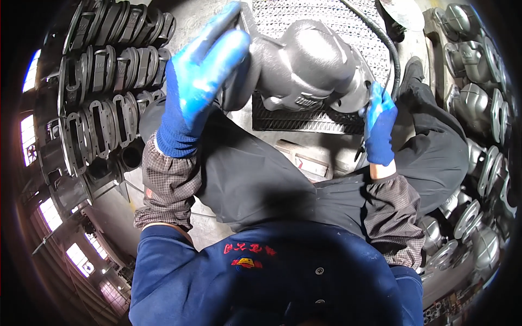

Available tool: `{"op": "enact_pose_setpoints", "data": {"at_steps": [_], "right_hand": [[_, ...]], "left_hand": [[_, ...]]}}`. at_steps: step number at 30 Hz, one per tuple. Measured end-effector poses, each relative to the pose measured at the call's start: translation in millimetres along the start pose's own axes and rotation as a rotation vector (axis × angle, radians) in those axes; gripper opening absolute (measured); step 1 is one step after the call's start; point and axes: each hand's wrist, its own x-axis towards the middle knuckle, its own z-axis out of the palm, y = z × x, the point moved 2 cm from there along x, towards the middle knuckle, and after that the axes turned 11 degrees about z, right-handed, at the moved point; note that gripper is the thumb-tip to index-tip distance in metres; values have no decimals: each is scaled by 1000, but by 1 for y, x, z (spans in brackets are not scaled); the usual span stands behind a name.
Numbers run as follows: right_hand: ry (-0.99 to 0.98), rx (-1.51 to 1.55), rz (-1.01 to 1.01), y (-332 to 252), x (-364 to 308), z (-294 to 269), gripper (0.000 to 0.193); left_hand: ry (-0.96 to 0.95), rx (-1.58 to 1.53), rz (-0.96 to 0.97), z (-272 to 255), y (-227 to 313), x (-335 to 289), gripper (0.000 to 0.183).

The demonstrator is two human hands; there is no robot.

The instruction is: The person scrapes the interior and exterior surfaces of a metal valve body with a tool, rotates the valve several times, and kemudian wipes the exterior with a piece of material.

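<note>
A grey metal valve body casting point(315, 57) with a rounded bulge and a flange at each end lies across the far middle, over a grated bench top. My left hand point(201, 76), in a blue coated glove, is on its left flange point(239, 81). The thumb lies over the flange, and the other fingers stretch along its far edge, partly hidden. At the opposite end, my right hand point(380, 119), also gloved in blue, has its fingers bent against the rim of the right flange point(352, 89). Part of that grip is hidden.
A bright patterned grating point(326, 11) lies behind the casting, its dark front edge point(304, 122) nearer me. A black hose point(383, 35) curves down its right side. Stacked flanged castings point(98, 70) stand at left; more castings point(476, 103) line the right. A small box point(304, 163) lies below the bench.
</note>
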Motion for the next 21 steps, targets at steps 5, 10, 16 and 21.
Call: {"op": "enact_pose_setpoints", "data": {"at_steps": [5,10,16,21], "right_hand": [[-28,-56,-31,-17,23,-5,31],[-3,-82,-23,-8,19,-11,31],[-71,-258,-23,-29,13,-10,33],[-140,-304,-48,-51,41,-2,35]], "left_hand": [[-49,119,205,21,3,6,79],[-35,92,112,17,-7,-3,82],[34,147,207,16,-10,-7,73],[39,177,-31,17,-6,4,67]]}}
